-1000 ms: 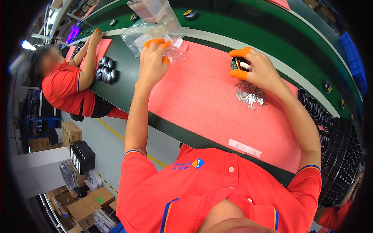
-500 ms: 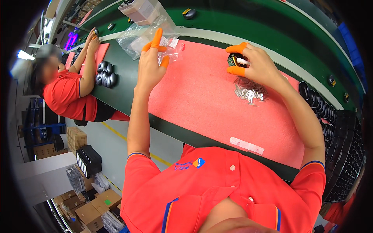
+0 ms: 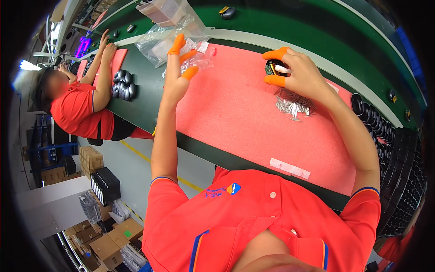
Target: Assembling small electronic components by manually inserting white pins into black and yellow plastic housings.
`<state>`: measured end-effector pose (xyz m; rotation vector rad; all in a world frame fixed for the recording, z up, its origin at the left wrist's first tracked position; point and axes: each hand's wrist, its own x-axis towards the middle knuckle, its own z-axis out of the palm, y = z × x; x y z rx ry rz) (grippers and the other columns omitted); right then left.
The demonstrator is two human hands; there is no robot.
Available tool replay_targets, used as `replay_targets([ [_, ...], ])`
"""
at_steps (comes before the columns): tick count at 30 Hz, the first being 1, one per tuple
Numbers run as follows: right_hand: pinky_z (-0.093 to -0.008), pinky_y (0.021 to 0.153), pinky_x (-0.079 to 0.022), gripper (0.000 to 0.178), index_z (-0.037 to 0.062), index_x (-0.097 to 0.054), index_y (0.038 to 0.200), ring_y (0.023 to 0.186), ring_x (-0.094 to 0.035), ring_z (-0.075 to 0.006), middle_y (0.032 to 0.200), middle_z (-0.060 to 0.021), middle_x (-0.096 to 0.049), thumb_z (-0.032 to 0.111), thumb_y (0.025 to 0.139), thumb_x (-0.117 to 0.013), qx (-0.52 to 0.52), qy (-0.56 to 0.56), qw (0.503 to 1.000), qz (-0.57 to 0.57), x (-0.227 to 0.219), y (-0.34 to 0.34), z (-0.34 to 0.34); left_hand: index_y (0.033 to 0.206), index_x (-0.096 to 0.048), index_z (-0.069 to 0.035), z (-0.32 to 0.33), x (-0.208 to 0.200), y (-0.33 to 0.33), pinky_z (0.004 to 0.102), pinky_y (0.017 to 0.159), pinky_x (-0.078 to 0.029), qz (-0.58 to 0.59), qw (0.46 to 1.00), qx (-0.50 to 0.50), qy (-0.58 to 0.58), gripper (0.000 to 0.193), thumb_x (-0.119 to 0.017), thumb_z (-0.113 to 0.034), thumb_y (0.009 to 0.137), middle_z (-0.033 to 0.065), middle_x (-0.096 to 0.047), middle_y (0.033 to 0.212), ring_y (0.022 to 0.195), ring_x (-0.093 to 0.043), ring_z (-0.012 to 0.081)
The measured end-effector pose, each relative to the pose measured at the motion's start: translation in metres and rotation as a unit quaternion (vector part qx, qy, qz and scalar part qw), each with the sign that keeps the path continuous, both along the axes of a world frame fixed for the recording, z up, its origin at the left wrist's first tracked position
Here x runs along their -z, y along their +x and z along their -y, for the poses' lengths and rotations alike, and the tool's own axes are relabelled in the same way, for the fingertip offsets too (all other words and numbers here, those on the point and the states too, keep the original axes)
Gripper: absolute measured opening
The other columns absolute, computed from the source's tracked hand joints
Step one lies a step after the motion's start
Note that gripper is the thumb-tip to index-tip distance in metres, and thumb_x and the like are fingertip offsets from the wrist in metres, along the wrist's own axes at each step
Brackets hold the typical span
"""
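My left hand (image 3: 176,75), orange cots on its fingertips, is over the near edge of a clear plastic bag (image 3: 156,45). Its thumb stands apart from the raised fingers, and nothing shows between them. Small parts lie in the bag's mouth beside that hand, too small to name. At the far right of the pink mat (image 3: 231,109), my right hand (image 3: 297,70), also with orange cots, grips a small open black housing with a green circuit board (image 3: 271,69). Thin silver metal pins (image 3: 293,107) lie in a loose pile just below that hand.
A green conveyor (image 3: 290,22) with a few dark devices runs behind the mat. Rows of black shells (image 3: 369,115) and stacked black trays (image 3: 401,172) stand at right. Glossy dark shells (image 3: 123,85) sit left of the mat, near a co-worker in red (image 3: 81,106).
My left hand has shifted slightly left, with its fingers tilted more over the bag. My right hand stays almost in place with the housing. Devices on the conveyor have moved a little to the right.
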<state>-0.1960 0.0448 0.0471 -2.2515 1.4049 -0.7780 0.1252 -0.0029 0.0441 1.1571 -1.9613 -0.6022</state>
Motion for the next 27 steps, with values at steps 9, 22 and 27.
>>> replay_targets([
  [9, -0.0369, 0.077, -0.049, 0.050, 0.0090, -0.065, 0.118, 0.085, -0.060, -0.0287, 0.095, -0.0134, -0.063, 0.029, 0.075, -0.079, 0.011, 0.022, 1.000, 0.007, 0.001, 0.001, -0.001, 0.144, -0.038, -0.003, 0.008, -0.005, 0.020, 0.0352, 0.092, -0.046, -0.234, 0.940, -0.003, 0.247, 0.064, -0.051, -0.009, 0.081, 0.0188, -0.046, 0.140, 0.123, -0.054, 0.0317],
  [22, -0.0378, 0.076, -0.047, 0.049, 0.0084, -0.065, 0.118, 0.085, -0.059, -0.0296, 0.094, -0.0133, -0.062, 0.030, 0.076, -0.078, 0.003, 0.001, 1.000, -0.001, 0.006, 0.001, 0.002, 0.122, -0.053, 0.000, 0.003, 0.013, 0.023, 0.0341, 0.081, -0.050, -0.360, 0.885, 0.052, 0.290, 0.032, -0.051, -0.007, 0.091, 0.0169, -0.062, 0.119, 0.108, -0.063, 0.0275],
  [27, -0.0375, 0.076, -0.047, 0.050, 0.0078, -0.064, 0.118, 0.085, -0.059, -0.0295, 0.093, -0.0132, -0.061, 0.030, 0.076, -0.078, 0.000, 0.008, 1.000, -0.008, 0.003, 0.003, 0.002, 0.120, -0.053, -0.001, 0.006, 0.005, 0.029, 0.0288, 0.067, -0.051, -0.322, 0.883, 0.010, 0.341, 0.028, -0.051, -0.011, 0.094, 0.0167, -0.064, 0.116, 0.097, -0.068, 0.0262],
])
